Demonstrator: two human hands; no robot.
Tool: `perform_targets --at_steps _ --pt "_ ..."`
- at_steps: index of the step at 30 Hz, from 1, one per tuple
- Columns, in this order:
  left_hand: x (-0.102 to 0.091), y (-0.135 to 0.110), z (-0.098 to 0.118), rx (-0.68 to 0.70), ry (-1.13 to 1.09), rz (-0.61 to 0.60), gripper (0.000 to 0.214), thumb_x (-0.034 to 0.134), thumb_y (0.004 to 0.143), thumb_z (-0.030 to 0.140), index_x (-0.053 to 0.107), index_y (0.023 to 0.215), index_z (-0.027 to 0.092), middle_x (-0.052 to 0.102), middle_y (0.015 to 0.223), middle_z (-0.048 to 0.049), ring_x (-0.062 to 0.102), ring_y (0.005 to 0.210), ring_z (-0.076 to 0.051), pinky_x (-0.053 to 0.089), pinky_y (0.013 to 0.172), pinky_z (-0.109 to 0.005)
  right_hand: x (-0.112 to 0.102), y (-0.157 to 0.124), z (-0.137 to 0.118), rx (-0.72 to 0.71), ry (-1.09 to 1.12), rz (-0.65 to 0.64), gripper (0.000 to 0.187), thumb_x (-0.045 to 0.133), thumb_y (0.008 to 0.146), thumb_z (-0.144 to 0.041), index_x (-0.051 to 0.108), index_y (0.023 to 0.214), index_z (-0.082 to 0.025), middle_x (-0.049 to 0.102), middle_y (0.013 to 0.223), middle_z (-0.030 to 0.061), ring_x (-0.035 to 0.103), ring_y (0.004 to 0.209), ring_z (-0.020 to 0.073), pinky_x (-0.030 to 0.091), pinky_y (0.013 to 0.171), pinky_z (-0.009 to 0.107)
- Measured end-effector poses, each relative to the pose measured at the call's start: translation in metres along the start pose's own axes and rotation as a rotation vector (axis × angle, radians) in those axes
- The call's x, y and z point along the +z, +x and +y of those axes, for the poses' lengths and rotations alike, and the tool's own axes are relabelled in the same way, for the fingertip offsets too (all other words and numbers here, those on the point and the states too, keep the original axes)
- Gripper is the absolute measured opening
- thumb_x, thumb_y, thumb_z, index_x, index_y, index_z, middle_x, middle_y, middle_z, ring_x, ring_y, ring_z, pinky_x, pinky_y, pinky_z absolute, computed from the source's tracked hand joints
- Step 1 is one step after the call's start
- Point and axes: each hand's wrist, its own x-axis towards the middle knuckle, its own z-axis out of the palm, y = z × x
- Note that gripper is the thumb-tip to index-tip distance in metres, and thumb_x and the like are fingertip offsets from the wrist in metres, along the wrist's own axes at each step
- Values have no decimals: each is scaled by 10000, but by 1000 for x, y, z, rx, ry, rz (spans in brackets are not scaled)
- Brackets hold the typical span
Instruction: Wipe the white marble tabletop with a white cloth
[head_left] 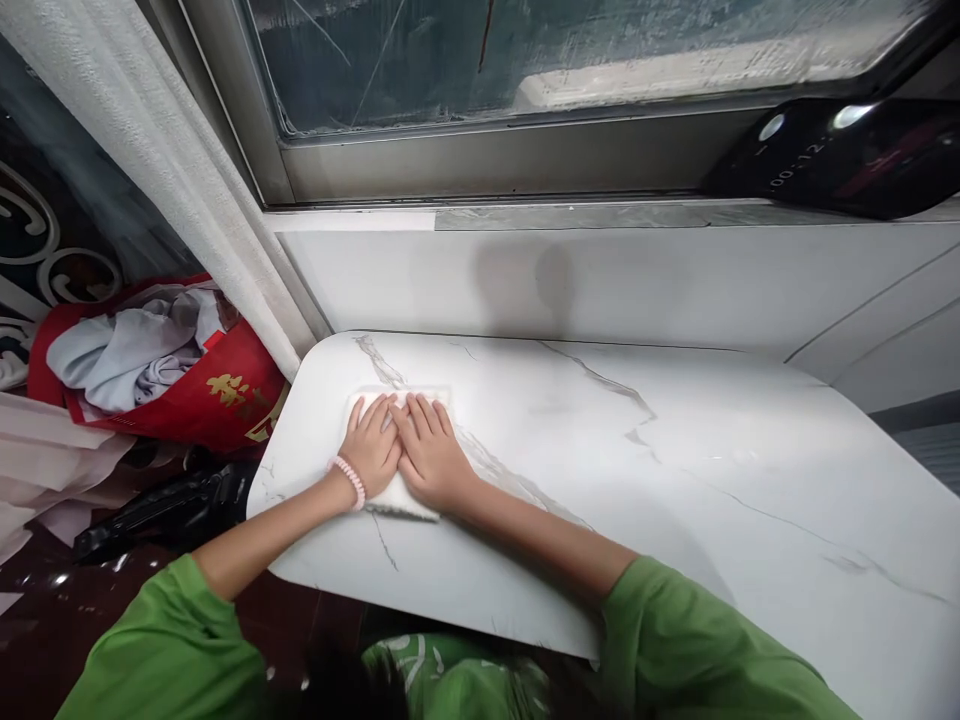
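Atop the white cloth (397, 498), left hand (371, 446) and right hand (435, 452) side by side, palms down, fingers slightly apart

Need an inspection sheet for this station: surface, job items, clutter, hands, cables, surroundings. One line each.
Surface: white table with grey veining and rounded corners.
Job items: white cloth lying on the table, toward its left end.
Clutter: red bag stuffed with pale fabric, beside the table's left end; black item below it, identity unclear.
Hands: left hand and right hand side by side, palms down on the cloth; beaded bracelet on the left wrist.
Cables: nothing seen.
Surroundings: window behind the table, pale curtain at left, dark device showing digits at upper right.
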Motion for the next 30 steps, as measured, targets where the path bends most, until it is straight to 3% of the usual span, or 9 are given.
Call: perform_targets --at_steps 4,8,12,15,19,26,30 --pt "8 57 -26 -35 -7 6 451 349 937 186 484 1365 153 456 1446 -138 354 1376 -246 192 1168 -504 3 45 35 44 -28 18 614 392 892 -258 314 1484 -112 379 1491 189 292 1398 314 220 1130 530" --pt "7 117 -49 5 -21 -42 401 335 948 154 515 1307 140 483 1419 -122 382 1354 -224 180 1179 -470 9 89 66 143 -58 40 582 358 912 -237 322 1476 -99 372 1493 198 291 1395 311 203 1127 524" --pt "5 139 -54 21 -16 -46 398 274 973 154 521 1284 130 480 1421 -112 392 1341 -217 191 1177 -461 13 104 77 201 -42 87 571 350 912 -228 338 1467 -94 373 1495 199 290 1400 317 214 1116 545" --pt "8 128 -43 -8 5 -19 391 317 961 154 520 1295 131 469 1433 -124 397 1342 -241 220 1165 -493 9 92 76 175 -36 75 563 355 918 -225 344 1470 -116 358 1508 190 283 1411 300 213 1128 524" --pt "16 98 -12 -73 28 10 429 354 946 172 494 1350 142 444 1459 -137 371 1372 -257 215 1163 -520 -4 53 71 93 -38 32 560 359 924 -229 340 1475 -128 349 1514 186 272 1421 281 214 1144 500" --pt "19 20 69 21 26 41 499 333 952 216 397 1446 182 410 1491 -106 319 1407 -241 211 1175 -496 -28 -55 40 77 -76 44 572 393 897 -245 381 1449 -97 344 1511 204 248 1428 324 233 1140 551" --pt "14 -29 111 90 38 56 505 343 949 237 408 1439 137 391 1498 -137 262 1428 -270 177 1180 -510 -44 -116 17 7 -59 20 624 396 895 -249 288 1494 -113 275 1545 192 147 1458 323 231 1146 568"
